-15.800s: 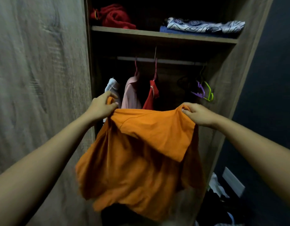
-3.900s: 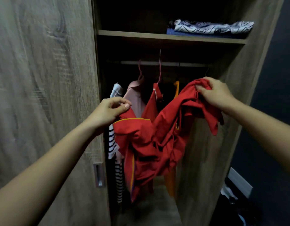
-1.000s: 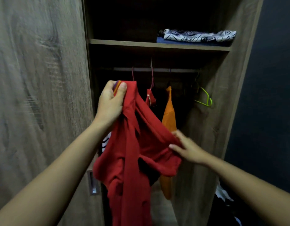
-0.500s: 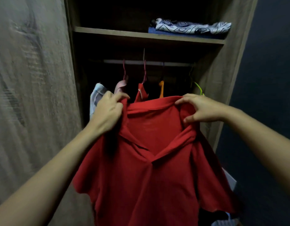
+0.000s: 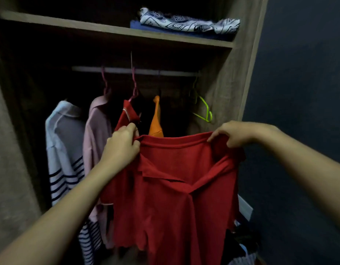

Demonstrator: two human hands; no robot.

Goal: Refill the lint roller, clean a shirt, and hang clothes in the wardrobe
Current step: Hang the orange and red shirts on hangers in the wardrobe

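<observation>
Since half a second ago, both hands are lowering the red polo shirt [image 5: 176, 188]; left hand [image 5: 120, 146] and right hand [image 5: 235, 133] are pinching its shoulders. Soft, light, floppy: shoulder seams are probably gripping best.

Cloth against wood grain, all of it matt.
You grip a red collared shirt [image 5: 176, 188] of soft, matt knit cloth; the grey-brown wardrobe shelf [image 5: 115, 30] shows rough printed wood grain, the neon green hanger [image 5: 203, 109] looks like smooth, glossy plastic, and the pale rail [image 5: 138, 70] has a dull sheen.
</observation>
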